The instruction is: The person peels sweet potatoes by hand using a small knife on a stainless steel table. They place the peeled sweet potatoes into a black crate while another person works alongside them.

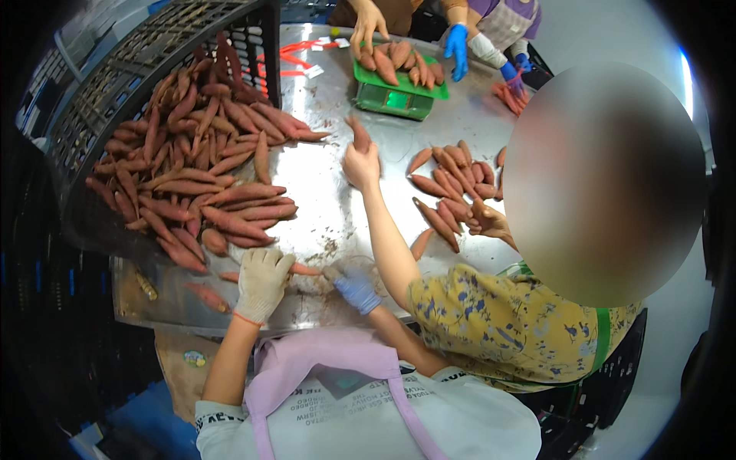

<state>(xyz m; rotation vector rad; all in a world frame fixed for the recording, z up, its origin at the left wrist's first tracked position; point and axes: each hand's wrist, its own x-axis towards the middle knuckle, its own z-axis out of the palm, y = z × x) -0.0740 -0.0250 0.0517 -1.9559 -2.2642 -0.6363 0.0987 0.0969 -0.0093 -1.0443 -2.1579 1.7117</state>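
Observation:
My left hand (263,284), in a cream knitted glove with an orange cuff edge, holds one end of a slim sweet potato (305,269) near the table's front edge. At that root's other tip is my right hand (352,286), in a blue glove with dirty fingertips; it is blurred, and whether it grips the root is unclear. A big heap of reddish sweet potatoes (190,172) spills from a tipped black plastic crate (155,52) onto the metal table (322,195). Beside my left hand lies a loose sweet potato (207,296) with a pale broken end.
A person in a yellow patterned shirt (494,322) reaches across at my right, a sweet potato in one hand, near sorted sweet potatoes (454,172). Opposite, people's hands are around a green scale (397,100) loaded with roots. Red tape strips (299,57) lie by the crate.

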